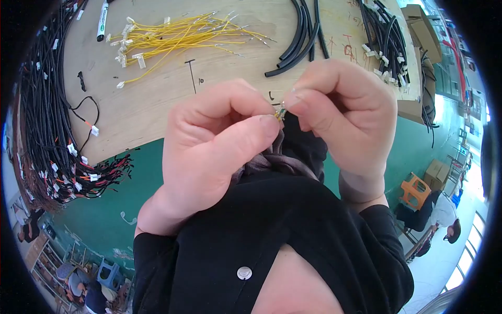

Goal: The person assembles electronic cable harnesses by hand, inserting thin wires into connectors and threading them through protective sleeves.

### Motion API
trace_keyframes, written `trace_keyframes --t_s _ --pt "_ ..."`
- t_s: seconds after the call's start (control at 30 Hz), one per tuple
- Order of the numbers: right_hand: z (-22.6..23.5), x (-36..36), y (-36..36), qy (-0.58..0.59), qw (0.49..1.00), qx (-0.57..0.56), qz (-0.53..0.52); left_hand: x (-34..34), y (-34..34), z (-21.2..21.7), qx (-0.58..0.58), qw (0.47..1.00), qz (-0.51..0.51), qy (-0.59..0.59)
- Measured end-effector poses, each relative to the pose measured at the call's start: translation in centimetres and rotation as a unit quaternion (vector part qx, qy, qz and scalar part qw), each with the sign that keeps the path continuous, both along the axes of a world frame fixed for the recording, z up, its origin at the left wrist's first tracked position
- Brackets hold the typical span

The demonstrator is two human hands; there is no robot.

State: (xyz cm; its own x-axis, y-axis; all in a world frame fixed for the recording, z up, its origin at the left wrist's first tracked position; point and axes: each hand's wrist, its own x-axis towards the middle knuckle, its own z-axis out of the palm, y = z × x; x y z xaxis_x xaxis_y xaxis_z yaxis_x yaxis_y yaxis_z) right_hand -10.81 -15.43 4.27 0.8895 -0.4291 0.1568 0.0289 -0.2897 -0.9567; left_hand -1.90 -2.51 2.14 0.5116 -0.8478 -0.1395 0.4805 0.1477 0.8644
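The left hand point(209, 146) is raised close to the camera, curled into a loose fist, its thumb lying long across the front and its tip pressed against the bent forefinger. The right hand point(342, 112) faces it, likewise curled, with thumb and forefinger pinched together at the tips. The two pinches meet, and between them sits a small yellow wire end point(281, 112), clamped by both hands; only a tiny bit of it shows, with a glint of metal, and the rest is hidden by the fingers. Both wrists come up out of black sleeves point(272, 230), with a white button point(244, 272) on the dark garment below.

Beyond the hands lies a wooden tabletop point(157, 99). On it, well apart from the hands, a bundle of yellow wires point(178, 34) with white connectors is spread out, a marker pen point(102, 21) beside it. Short lengths of black tubing point(300, 39) lie just above the right hand. A thick mass of black and red cables point(47, 120) hangs along the left edge, and another black cable bundle point(387, 36) rests at the far right. Below the table is a green floor point(115, 209).
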Motion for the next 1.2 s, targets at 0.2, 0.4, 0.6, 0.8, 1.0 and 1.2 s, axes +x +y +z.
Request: trace_keyframes --t_s 0.2,0.4,0.6,0.8,1.0,1.2 --pt "1.3 0.4 -0.1 0.096 0.981 0.169 0.022 -0.5 0.6 1.0 0.023 0.995 0.006 -0.094" --pt "-2.3 2.6 -1.6 0.144 0.851 0.498 0.085 1.0 0.8 -1.1 0.038 0.996 0.047 -0.061" --pt "-5.4 10.9 -12.9 0.143 0.93 -0.307 -0.142 2.7 2.6 -0.5 0.002 0.996 0.075 0.055" --pt "-9.2 14.9 -14.6 0.147 0.843 -0.511 -0.085 3.4 2.3 -0.9 0.009 0.995 0.089 0.051" --pt "-8.6 12.2 -14.1 -0.008 0.881 -0.456 -0.122 3.9 2.3 -1.1 0.022 0.994 0.089 0.055" --pt "-0.1 6.0 -2.4 0.108 0.983 0.142 0.052 3.6 2.1 -1.1 0.01 0.997 0.076 0.028"
